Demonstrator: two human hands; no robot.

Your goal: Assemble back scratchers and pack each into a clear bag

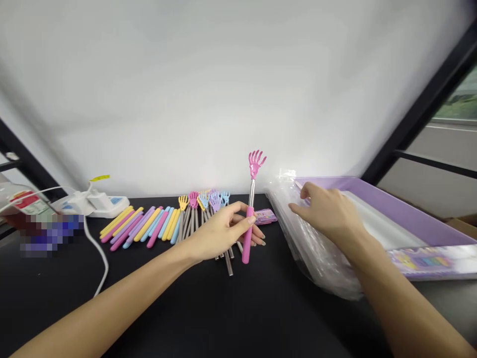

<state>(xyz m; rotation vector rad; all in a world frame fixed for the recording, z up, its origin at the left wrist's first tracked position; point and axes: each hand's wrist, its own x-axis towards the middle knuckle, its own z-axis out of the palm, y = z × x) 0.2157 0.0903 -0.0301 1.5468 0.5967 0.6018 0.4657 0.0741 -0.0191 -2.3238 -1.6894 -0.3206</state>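
Note:
My left hand (236, 226) grips a pink back scratcher (248, 243) by its handle, thumb across the front. It stands nearly upright, claw head up, with a short length of metal rod showing. Above a stack of clear plastic bags (313, 248), my right hand (328, 211) hovers with thumb and forefinger apart, nothing visible between them. Behind my left hand lie several metal rods with coloured claw heads (215, 201), partly hidden by it. Loose coloured handles (149, 224) lie in a row farther left. Small printed purple cards (266, 216) rest just beyond my left fingers.
A purple box (402, 214) with a printed front edge stands at the right, beside the bags. At the left are a white power strip (108, 205), a white cable (100, 253) and a bag with red print (32, 206). A pale wall rises behind the black table (246, 318).

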